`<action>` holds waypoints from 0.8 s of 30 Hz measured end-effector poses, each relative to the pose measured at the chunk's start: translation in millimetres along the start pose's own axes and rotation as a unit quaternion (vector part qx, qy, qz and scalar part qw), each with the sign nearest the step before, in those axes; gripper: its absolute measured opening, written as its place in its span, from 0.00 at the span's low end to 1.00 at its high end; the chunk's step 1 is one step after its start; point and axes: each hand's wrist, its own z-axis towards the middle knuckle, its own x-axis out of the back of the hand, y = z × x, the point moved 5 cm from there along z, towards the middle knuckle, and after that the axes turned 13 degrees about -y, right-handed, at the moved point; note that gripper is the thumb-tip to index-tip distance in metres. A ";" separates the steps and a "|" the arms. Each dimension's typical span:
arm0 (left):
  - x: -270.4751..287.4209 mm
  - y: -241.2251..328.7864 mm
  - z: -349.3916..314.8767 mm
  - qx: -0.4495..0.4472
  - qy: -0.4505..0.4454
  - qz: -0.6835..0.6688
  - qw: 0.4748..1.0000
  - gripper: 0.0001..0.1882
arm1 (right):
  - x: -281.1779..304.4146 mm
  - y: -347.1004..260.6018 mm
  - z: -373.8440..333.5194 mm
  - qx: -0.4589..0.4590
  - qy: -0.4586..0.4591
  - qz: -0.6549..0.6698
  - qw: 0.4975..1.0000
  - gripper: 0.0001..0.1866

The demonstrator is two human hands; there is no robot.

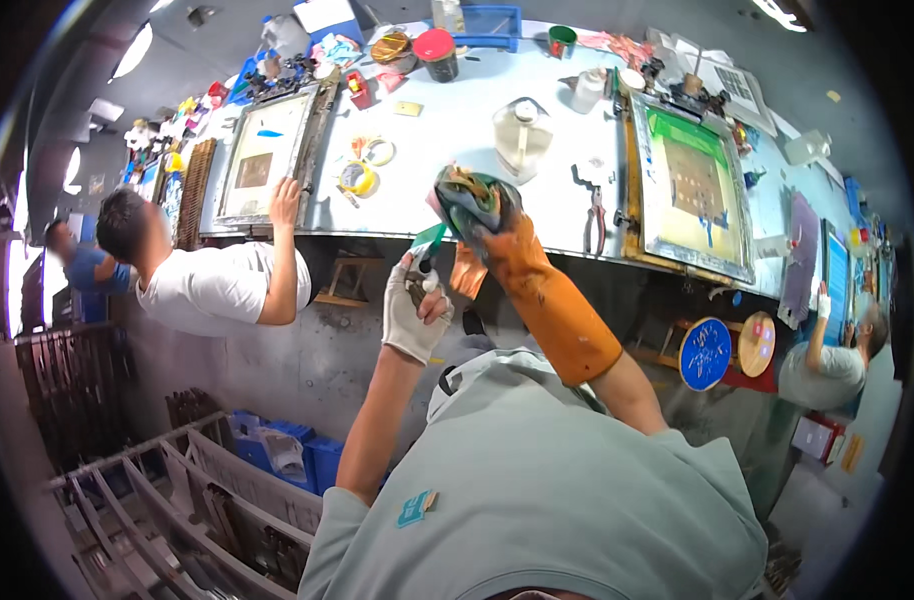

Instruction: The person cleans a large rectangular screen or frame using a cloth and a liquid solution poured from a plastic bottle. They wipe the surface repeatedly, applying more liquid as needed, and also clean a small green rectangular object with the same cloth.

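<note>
Screen-printing workshop, long pale table (477,150) crowded with framed screens and ink pots.
The left hand (415,305), in a white glove, pinches a small green-tipped tool (429,240); at its two o'clock the right hand (487,215), in an orange glove, clenches an ink-stained rag (467,195) just beside the tool.

There is one view only, from a camera on the person's head. It looks steeply down over the chest and both raised forearms, close below, toward a long work table (477,150) further ahead. Straight edges bend near the rim.
</note>
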 end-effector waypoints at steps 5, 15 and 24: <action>-12.0 -19.9 4.5 0.043 0.037 0.002 0.998 0.15 | -21.6 -2.8 -2.8 0.039 -0.047 0.271 0.961 0.25; -25.6 -6.2 -11.0 0.165 -0.042 0.181 0.969 0.16 | -2.6 30.2 10.7 0.044 -0.123 0.059 0.990 0.21; 0.3 33.9 -7.3 0.060 0.026 0.317 0.946 0.16 | -20.4 16.1 1.6 0.011 -0.145 0.189 0.971 0.25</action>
